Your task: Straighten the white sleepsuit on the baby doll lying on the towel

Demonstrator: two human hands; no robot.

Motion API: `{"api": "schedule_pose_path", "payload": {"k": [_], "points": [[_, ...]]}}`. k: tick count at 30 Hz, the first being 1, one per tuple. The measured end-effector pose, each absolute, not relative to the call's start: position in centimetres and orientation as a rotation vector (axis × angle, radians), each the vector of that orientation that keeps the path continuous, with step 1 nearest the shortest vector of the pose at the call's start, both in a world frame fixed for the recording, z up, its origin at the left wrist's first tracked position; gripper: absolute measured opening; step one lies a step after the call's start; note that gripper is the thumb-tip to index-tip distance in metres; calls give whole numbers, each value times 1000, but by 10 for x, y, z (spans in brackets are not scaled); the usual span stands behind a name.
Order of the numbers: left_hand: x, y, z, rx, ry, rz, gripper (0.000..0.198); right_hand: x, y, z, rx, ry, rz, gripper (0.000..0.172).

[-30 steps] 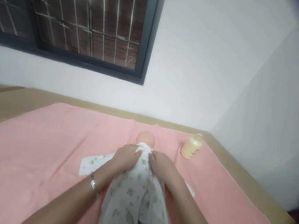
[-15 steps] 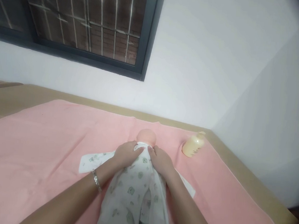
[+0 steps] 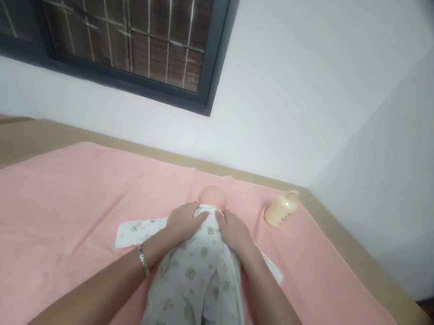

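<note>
A baby doll lies on its back, its bald head (image 3: 213, 197) pointing away from me. Over its body is a white baby garment (image 3: 196, 273) with a small green print, its sleeves spread to both sides. My left hand (image 3: 185, 222) grips the garment at the left of the neckline, thumb on top and fingers curled over the shoulder. At the right of the neckline, my right hand (image 3: 234, 231) holds the cloth the same way. Both thumbs sit just below the doll's head. The garment's front hangs partly open lower down; the doll's arms are hidden.
Under the doll is a pink cloth (image 3: 67, 201) with a few creases, on a wooden surface (image 3: 34, 135). A cream pump bottle (image 3: 281, 210) stands to the right of the doll. Behind are a white wall (image 3: 275, 87) and a barred window (image 3: 137, 31).
My hands keep the same hold on the garment. The view has shifted very slightly; nothing else has visibly moved.
</note>
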State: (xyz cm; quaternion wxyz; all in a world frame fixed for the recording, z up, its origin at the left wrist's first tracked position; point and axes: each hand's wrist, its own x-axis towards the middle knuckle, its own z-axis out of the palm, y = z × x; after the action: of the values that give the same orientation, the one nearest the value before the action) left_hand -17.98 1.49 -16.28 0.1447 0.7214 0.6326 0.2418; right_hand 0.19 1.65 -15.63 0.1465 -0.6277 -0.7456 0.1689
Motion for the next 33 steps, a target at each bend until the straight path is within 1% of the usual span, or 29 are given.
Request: {"api": "schedule_pose_path", "payload": {"k": [11,33], "points": [[-179,15,-164,2052,1822,711,38,2,17,-157,-1800,-2143,482,62],[-180,14,-163,2044,1784,739,38,3,17,-158,-1793,-2159,496,66]]}}
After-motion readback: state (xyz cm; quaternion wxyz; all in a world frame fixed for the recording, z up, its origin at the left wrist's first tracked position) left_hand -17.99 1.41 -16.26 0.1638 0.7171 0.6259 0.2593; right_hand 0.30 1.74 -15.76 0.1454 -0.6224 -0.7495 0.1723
